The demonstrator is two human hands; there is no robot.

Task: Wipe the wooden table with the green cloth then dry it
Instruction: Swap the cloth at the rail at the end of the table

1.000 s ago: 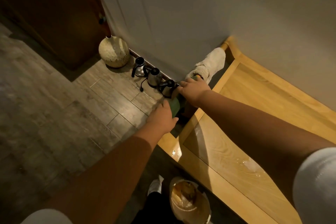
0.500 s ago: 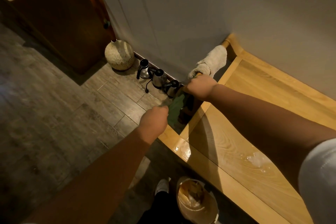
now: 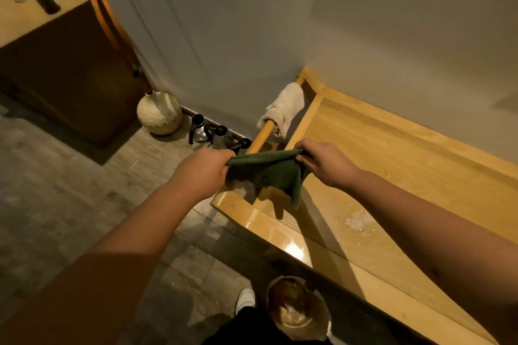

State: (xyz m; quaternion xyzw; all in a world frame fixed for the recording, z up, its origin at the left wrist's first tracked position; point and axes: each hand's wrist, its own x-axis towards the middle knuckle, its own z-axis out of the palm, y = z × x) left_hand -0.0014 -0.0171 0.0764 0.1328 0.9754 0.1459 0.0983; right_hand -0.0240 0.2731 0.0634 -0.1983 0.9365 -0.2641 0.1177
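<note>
A green cloth (image 3: 270, 173) hangs stretched between a person's two hands above the end of a wooden table (image 3: 392, 165). The left hand (image 3: 204, 169) and right hand (image 3: 325, 161) each pinch a top corner tight. A wet patch (image 3: 357, 221) glistens on the tabletop; a white towel (image 3: 284, 108) drapes a rail (image 3: 260, 138) beyond.

Both arms reach forward, left hand (image 3: 203, 169) and right hand (image 3: 322, 162) clenched.

The green cloth (image 3: 273, 173), bunched before, is now stretched between left hand (image 3: 206, 168) and right hand (image 3: 326, 161).
</note>
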